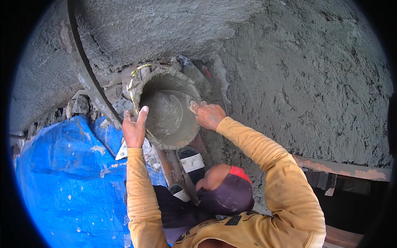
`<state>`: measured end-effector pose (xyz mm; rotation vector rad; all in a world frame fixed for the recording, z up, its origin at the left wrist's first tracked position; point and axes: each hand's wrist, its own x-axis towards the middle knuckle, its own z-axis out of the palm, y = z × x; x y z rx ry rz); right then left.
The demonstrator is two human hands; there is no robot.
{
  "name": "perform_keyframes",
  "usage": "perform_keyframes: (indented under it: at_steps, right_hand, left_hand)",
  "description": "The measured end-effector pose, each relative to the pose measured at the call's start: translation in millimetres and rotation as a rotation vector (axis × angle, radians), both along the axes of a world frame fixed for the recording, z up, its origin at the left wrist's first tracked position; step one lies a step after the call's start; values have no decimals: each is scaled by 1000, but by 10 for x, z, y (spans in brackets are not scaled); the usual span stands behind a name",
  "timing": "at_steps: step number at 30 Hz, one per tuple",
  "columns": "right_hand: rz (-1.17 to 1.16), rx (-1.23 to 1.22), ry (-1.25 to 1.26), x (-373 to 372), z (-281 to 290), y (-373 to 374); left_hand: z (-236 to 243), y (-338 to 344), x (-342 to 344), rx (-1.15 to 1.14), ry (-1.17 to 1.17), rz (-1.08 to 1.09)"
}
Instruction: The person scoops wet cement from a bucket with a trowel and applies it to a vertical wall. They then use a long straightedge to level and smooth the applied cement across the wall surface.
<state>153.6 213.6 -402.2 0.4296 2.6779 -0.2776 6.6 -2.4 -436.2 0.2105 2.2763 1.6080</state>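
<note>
A round bucket (191,84), its rim and walls caked with grey mortar, stands in front of me. Wet grey mortar (164,113) lies smooth in its bottom. My left hand (134,128) grips the bucket's near-left rim, with the thumb on the inner side. At the right side of the rim, my right hand (209,115) is closed round the tan handle (192,108) of what looks like a trowel. Its blade seems to reach into the bucket, coated in mortar and hard to make out.
Rough mortar coats the wall (306,82) at right. A blue tarp (78,177) spreads at left, below a curved grey strip (89,78). Rubble (80,104) and a yellow cord (134,76) lie about the bucket. My sandalled foot (192,163) is just below it.
</note>
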Motion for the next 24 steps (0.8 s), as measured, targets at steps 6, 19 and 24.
perform_keyframes:
  at_steps: [6,19,24]
  right_hand:
    - [281,-221,-151,225,188,-416]
    - [278,66,12,153,-265,-371]
    - [234,-118,-83,364,512,-144]
  left_hand:
    - [-61,-116,4,30,29,28]
    - [116,107,192,-152,166,-2]
    - [83,47,157,-108,169,26]
